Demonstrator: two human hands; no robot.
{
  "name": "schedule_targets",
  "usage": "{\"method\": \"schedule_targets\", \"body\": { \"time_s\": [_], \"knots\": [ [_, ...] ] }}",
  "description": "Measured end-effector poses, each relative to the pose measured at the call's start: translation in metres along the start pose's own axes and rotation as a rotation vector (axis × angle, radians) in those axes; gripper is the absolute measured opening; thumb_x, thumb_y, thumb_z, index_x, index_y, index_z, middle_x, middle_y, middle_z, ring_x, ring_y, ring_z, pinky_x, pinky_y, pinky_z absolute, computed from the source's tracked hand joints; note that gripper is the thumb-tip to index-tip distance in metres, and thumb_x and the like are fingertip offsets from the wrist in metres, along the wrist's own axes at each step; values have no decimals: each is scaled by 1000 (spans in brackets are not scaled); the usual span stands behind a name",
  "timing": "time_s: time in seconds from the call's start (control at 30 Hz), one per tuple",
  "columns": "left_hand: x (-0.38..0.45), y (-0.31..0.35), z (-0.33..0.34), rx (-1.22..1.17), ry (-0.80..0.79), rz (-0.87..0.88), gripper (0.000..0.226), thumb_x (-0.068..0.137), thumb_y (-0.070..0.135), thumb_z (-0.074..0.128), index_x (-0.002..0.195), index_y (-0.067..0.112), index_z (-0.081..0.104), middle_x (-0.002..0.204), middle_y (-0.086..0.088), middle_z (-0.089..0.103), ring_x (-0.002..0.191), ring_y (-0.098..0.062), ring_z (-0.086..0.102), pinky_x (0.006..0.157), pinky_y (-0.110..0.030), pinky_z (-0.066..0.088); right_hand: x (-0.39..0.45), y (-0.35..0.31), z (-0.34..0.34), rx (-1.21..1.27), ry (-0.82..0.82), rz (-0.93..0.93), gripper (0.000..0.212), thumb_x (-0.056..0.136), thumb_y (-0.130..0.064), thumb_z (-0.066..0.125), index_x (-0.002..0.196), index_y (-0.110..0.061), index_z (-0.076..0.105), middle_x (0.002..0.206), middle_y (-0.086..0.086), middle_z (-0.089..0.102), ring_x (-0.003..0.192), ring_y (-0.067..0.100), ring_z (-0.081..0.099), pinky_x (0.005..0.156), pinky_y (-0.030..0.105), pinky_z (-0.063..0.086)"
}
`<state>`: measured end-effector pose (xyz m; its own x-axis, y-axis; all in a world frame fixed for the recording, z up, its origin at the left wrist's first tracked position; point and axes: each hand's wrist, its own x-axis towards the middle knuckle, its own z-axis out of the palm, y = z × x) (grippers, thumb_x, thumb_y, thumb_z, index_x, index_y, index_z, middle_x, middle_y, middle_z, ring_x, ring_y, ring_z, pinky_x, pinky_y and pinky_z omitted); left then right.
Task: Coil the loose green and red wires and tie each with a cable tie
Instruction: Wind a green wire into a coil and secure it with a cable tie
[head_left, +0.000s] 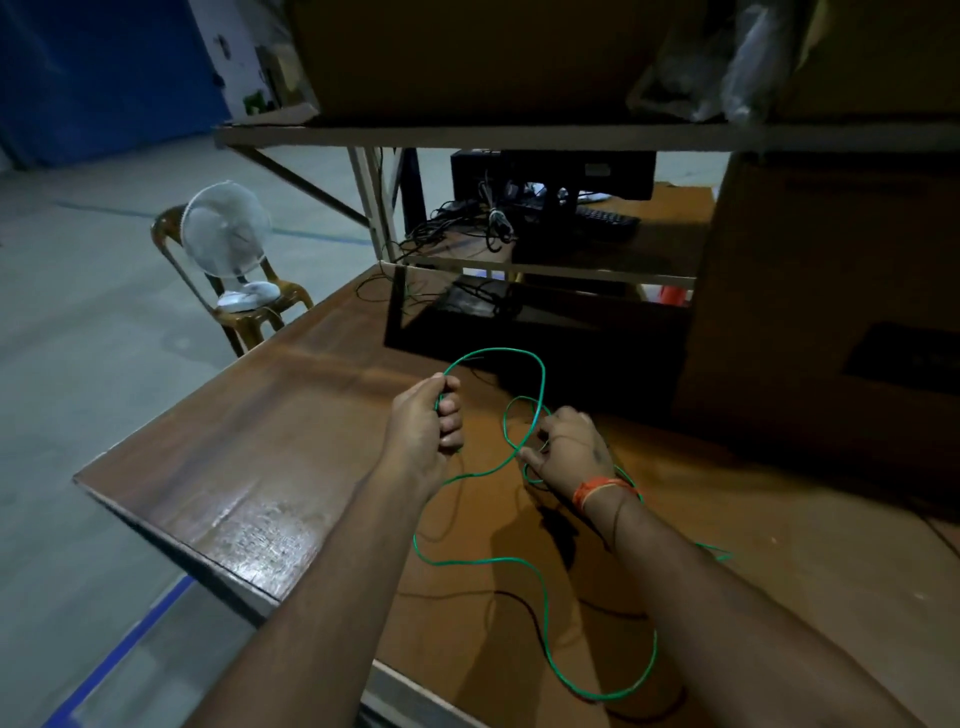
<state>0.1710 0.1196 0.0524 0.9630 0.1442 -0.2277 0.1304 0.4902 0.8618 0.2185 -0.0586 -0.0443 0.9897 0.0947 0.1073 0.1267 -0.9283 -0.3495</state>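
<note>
Item: green wire (543, 387), being coiled above a brown table (249, 467). Left hand (427, 426): fingers curled round the gathered turns. Right hand (569, 449): fingers pinching a further stretch of wire. Remainder trails loose across the table toward the near edge (red wire only dimly seen). Recommended: each new loop is matched in size to the held ones, slack fed untwisted.

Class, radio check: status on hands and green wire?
Left hand and right hand both grip green wire. Wire looped between them, rest trailing loose on table. No tie on yet.
</note>
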Motion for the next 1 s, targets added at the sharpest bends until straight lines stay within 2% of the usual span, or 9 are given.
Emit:
{"method": "schedule_targets", "body": {
  "time_s": [0.17, 0.23, 0.53, 0.6, 0.67, 0.73, 0.8, 0.93, 1.0],
  "knots": [
    [-51, -13, 6, -6, -68, -24, 26, 108, 18, 40, 85, 14, 51, 52, 8, 36, 36, -3, 26, 35, -17, 17, -77, 15, -17, 16, -47, 77, 27, 81, -54, 71, 82, -29, 61, 102, 1, 56, 103, 23, 58, 86, 31, 47],
    [-78, -23, 10, 6, -103, -40, 28, 108, 18, 39, 83, 15, 51, 51, 9, 36, 36, -3, 26, 34, -16, 17, -120, 22, -25, 59, -58, 155, 30, 80, -53, 74, 76, -29, 56, 100, 1, 56, 99, 23, 59, 85, 33, 51],
    [-215, -85, 24, 67, -251, -143, 29, 109, 20, 40, 83, 13, 52, 49, 10, 37, 36, -3, 27, 33, -18, 19, -356, 47, -72, 101, 30, 410, 18, 82, -38, 73, 80, -22, 64, 94, 7, 69, 99, 26, 62, 87, 32, 44],
    [-239, -97, 33, 72, -259, -183, 30, 109, 20, 40, 83, 13, 53, 49, 10, 37, 35, -4, 27, 33, -18, 19, -402, 58, -88, 30, 20, 509, 25, 81, -42, 70, 81, -18, 69, 91, 4, 70, 97, 23, 65, 82, 30, 47],
    [-261, -107, 43, 88, -269, -197, 29, 108, 20, 41, 83, 13, 53, 49, 10, 37, 35, -4, 27, 32, -18, 20, -438, 70, -109, -39, -144, 604, 35, 76, -50, 70, 84, -16, 72, 89, 3, 73, 93, 23, 69, 74, 27, 51],
    [-279, -112, 54, 113, -287, -185, 28, 107, 19, 42, 82, 13, 53, 49, 10, 37, 36, -3, 27, 33, -18, 19, -458, 82, -125, -58, -393, 597, 42, 69, -54, 72, 84, -15, 73, 88, 2, 74, 89, 21, 71, 74, 28, 54],
    [-295, -113, 64, 132, -303, -151, 27, 107, 19, 43, 82, 13, 53, 49, 9, 38, 36, -4, 27, 34, -18, 19, -462, 94, -134, -63, -501, 557, 42, 62, -57, 72, 78, -18, 72, 82, -2, 74, 82, 20, 71, 76, 31, 59],
    [-317, -111, 81, 139, -274, -102, 26, 106, 18, 44, 82, 13, 53, 49, 9, 38, 37, -4, 28, 35, -19, 19, -440, 96, -160, -43, -172, 580, 26, 81, -43, 69, 89, -18, 69, 91, 5, 69, 90, 27, 68, 74, 32, 56],
    [-323, -112, 84, 141, -275, -79, 27, 106, 18, 43, 81, 12, 53, 49, 8, 37, 37, -5, 27, 34, -19, 20, -423, 90, -167, 12, -56, 501, 18, 87, -36, 67, 89, -18, 68, 90, 6, 68, 90, 25, 66, 76, 34, 57]
  ]
}}
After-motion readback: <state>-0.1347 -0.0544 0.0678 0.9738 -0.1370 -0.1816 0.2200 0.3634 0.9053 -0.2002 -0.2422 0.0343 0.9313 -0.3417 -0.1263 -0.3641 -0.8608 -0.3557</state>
